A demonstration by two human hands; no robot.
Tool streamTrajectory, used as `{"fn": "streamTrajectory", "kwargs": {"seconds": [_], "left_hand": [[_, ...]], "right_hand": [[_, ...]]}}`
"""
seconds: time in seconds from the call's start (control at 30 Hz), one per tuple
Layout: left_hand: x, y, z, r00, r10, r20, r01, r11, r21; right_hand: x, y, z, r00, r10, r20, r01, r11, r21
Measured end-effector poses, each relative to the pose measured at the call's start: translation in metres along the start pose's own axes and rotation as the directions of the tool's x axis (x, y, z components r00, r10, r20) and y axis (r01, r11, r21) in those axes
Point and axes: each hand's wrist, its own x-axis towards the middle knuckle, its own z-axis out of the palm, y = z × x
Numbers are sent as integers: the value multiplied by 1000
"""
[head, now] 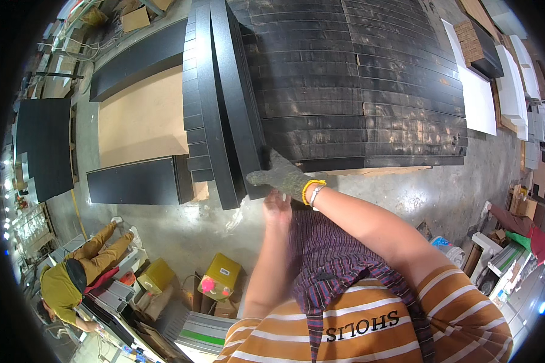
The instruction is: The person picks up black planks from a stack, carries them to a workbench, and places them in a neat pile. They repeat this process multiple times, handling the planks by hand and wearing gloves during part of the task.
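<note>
A long black board (236, 90) lies on a row of stacked black boards, its near end towards me. Over that end's right side is my right hand (284, 177), in a grey knit glove with a yellow cuff, thumb across the board's top and fingers along its side. Just below the glove, my bare left hand (277, 208) is raised close to the same end; its fingertips are partly hidden, so its hold is unclear. Left of this board lies a second long black board (213, 113), with a narrow dark gap between them that widens towards me.
A wide stack of scuffed dark boards (318, 95) stands at right. Black panels (131, 181) and a tan board (141, 118) lie left. Yellow containers (222, 274) stand behind me. One person (68, 281) bends at lower left; another (533, 240) is far right.
</note>
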Motion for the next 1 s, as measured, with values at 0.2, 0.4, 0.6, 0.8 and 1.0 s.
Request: {"fn": "streamTrajectory", "kwargs": {"seconds": [0.2, 0.4, 0.6, 0.8, 1.0], "left_hand": [[-37, -36, -14, 968, -185, 171, 171, 981, 93], [-47, 15, -12, 974, -203, 102, 189, 973, 134], [4, 35, 32, 856, -284, 433, 158, 940, 303], [-24, 31, 38, 892, -313, 326, 160, 894, 419], [-64, -3, 63, 889, -224, 400, -16, 857, 515]], "right_hand": [[-52, 17, -52, 982, 146, 123, -132, 985, -114], [-74, 33, -33, 996, -50, -76, 24, 949, -314], [-77, 16, -24, 990, -14, -137, -35, 938, -346], [-103, 16, -43, 997, -30, -66, 20, 990, -142], [-140, 34, -73, 980, -83, -181, 71, 995, -74]]}}
